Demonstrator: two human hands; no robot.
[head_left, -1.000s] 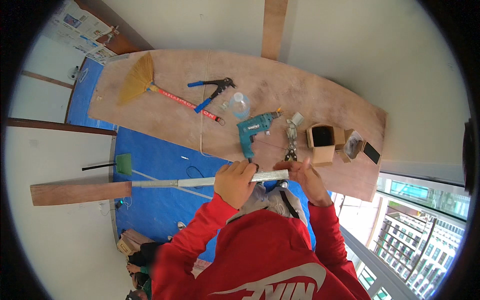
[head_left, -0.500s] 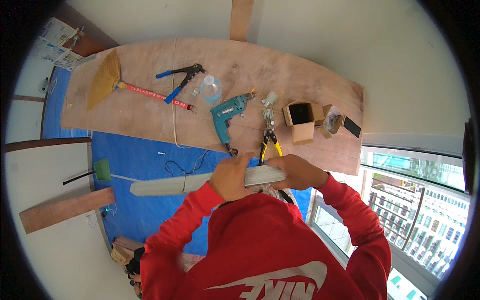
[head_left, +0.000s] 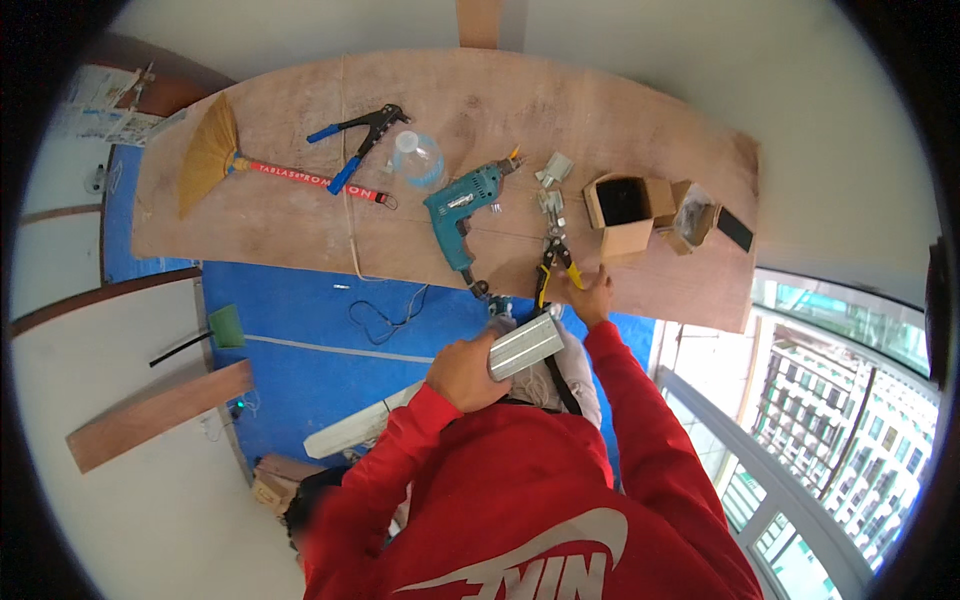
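Observation:
My left hand (head_left: 462,372) is wrapped round a long metal channel (head_left: 526,348) held in front of my body. One end of the channel tilts up toward the table, and its length runs back under my left arm to the lower left. My right hand (head_left: 591,299) is at the table's near edge, fingers extended beside the yellow handle of the tin snips (head_left: 555,246). Whether the fingertips touch that handle is hard to see. The snips lie with handles toward me, jaws next to small bent metal pieces (head_left: 551,203). A teal power drill (head_left: 458,212) lies left of them.
On the wooden table (head_left: 560,100) are a blue-handled hand riveter (head_left: 372,135), a clear bottle (head_left: 418,162), a broom (head_left: 212,160), an open cardboard box (head_left: 626,238) and a phone (head_left: 735,229). A cord (head_left: 385,330) lies on the blue floor covering (head_left: 300,305). A window is at right.
My right hand has let go of the metal channel and moved right and forward to the snips. The channel's near end has tilted up, while its far end has swung down and toward me.

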